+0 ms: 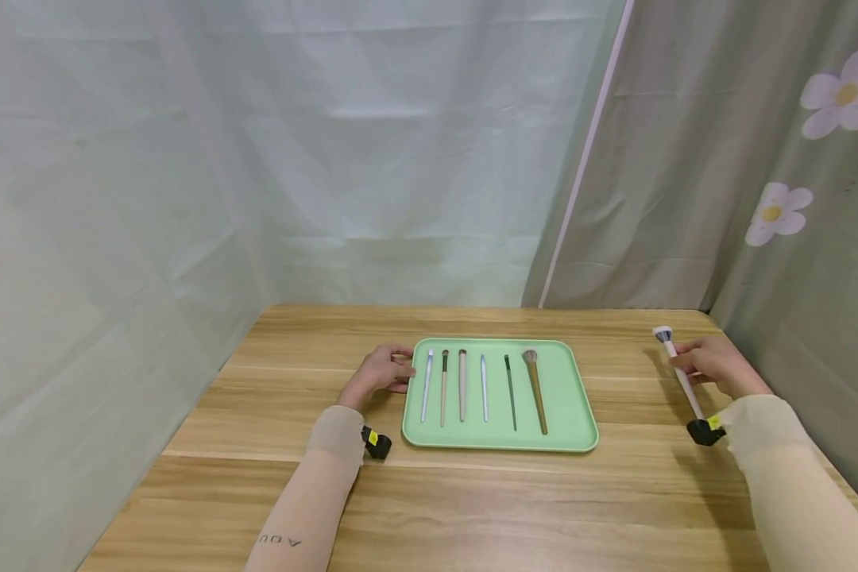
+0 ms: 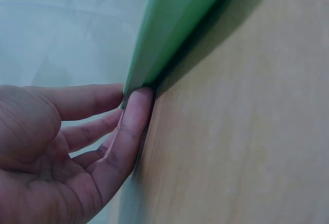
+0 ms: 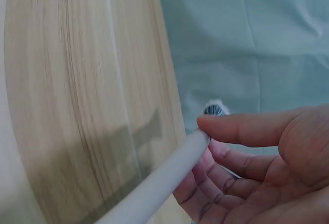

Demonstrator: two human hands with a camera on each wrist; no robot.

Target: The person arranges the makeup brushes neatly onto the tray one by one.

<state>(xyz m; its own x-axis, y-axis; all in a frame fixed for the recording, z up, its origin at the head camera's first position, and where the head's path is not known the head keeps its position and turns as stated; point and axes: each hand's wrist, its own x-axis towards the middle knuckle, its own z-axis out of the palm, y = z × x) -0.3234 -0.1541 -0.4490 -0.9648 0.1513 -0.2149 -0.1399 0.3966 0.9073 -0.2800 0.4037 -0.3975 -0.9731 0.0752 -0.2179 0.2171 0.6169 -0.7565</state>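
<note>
My right hand pinches a white-handled makeup brush above the right side of the table, its bristle end tilted up and away. In the right wrist view, thumb and fingers grip the pale handle just below the dark, white-tipped bristles. At the left edge of a light green tray, my left hand pinches the rim. The left wrist view shows a fingertip tucked against the tray's underside. Several makeup brushes lie side by side in the tray, among them a thick brown-handled brush at the right.
The tray rests on a wooden table. Pale curtains hang behind and to the left, and a grey curtain with white flowers stands close by the right arm. Small black wrist cameras sit under both wrists.
</note>
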